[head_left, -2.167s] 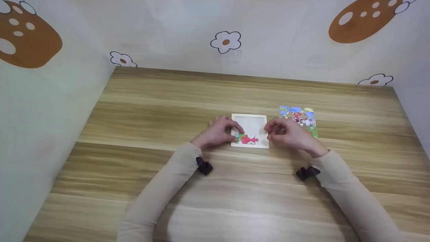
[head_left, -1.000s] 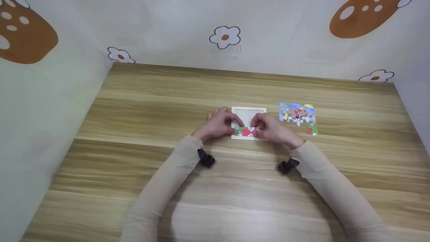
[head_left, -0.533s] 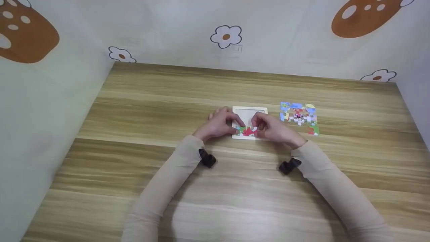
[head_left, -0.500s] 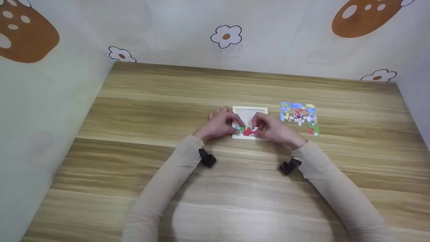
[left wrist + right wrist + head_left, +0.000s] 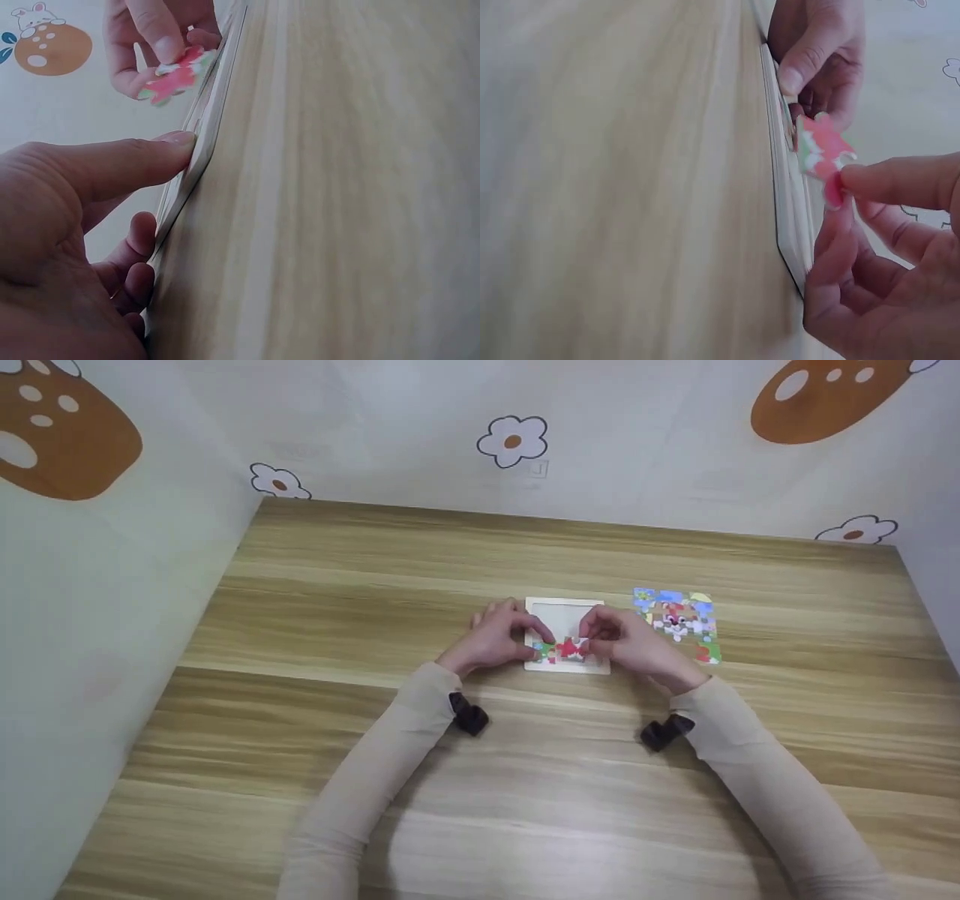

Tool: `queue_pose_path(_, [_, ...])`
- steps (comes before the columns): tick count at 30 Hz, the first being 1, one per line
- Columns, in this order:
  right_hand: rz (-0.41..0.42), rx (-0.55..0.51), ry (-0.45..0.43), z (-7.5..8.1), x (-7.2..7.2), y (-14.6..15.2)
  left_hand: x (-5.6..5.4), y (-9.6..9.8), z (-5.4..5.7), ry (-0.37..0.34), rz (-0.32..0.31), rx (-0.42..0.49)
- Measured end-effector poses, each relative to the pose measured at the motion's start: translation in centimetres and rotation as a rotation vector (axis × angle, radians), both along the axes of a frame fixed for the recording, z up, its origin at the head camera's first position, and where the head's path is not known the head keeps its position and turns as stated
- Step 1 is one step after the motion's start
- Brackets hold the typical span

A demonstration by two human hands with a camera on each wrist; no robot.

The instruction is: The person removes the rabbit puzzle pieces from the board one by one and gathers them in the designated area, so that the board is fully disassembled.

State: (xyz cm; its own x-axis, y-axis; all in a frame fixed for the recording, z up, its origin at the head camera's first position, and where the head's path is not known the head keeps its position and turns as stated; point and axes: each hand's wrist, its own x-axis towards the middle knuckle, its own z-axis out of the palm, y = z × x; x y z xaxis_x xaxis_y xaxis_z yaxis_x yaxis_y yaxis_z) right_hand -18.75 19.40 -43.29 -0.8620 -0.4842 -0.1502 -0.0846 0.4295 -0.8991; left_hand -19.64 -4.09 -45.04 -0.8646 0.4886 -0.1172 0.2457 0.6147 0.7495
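The shallow wooden puzzle tray (image 5: 568,668) lies flat mid-table in the head view. My left hand (image 5: 495,637) holds its left side, the thumb pressing on the rim in the left wrist view. A green corner piece (image 5: 545,651) sits in the tray's lower left, partly covered by that hand. Between thumb and fingers, my right hand (image 5: 628,641) pinches a red-and-white puzzle piece (image 5: 826,146). Both wrist views show this piece tilted and raised above the tray; its knob end is hidden by the fingertips.
Several loose puzzle pieces (image 5: 677,622), some with a red animal's face, lie on the table right of the tray. The wood-grain table (image 5: 360,585) meets a flower-patterned wall (image 5: 405,435) at the back.
My right hand has moved in from the tray's right edge, taken hold of the red-and-white puzzle piece and lifted it away from the green one. My left hand has stayed at the tray.
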Motion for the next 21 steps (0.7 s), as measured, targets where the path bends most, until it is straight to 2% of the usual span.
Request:
queue_pose_path(12, [-0.063,0.047,0.082,1.6,0.2,3.5,0.1,0.0,0.0,-0.008,-0.010,0.015])
queue_pose_path(21, [-0.105,0.023,0.071,2.1,0.4,6.6,0.0,-0.1,0.0,-0.005,-0.023,-0.007])
